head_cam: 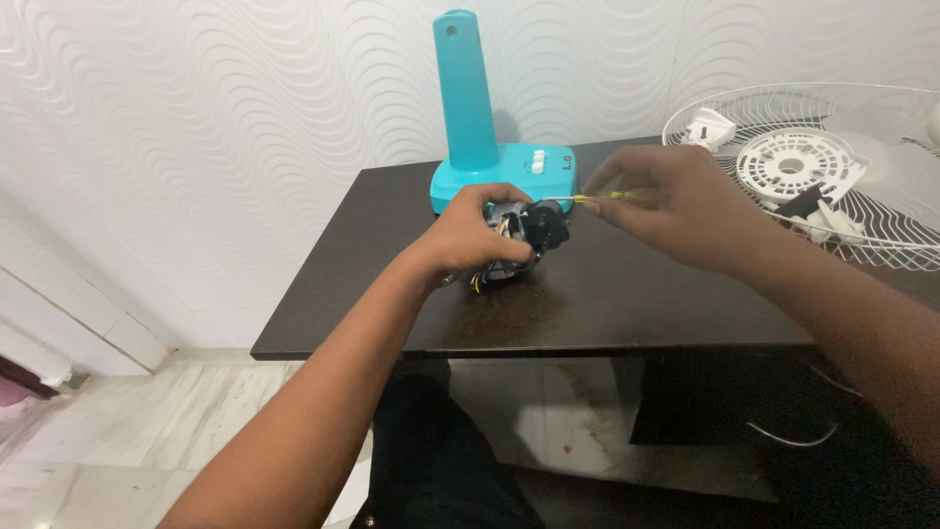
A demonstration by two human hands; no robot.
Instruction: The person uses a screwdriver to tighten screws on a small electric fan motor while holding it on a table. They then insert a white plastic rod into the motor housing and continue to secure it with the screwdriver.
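A dark wooden worktop [627, 304] is set against a white wall with a wavy relief pattern, above a pale marble floor. At the centre of the frame, a small fan motor [524, 240] with coloured wires is gripped by the left hand [475, 235], the fingers closed around its body so that it is pinned to the worktop. A screwdriver [602, 199] with a yellow handle is pinched in the closed fingers of the right hand [676, 206], its tip laid against the black part at the motor's right end. Just behind, a turquoise fan base [480, 147] with white buttons is seen standing upright. At the upper right, a white wire fan guard [881, 235] is piled with loose white parts. The work is judged best done with the motor held firmly and the blade kept square, so slipping is avoided.
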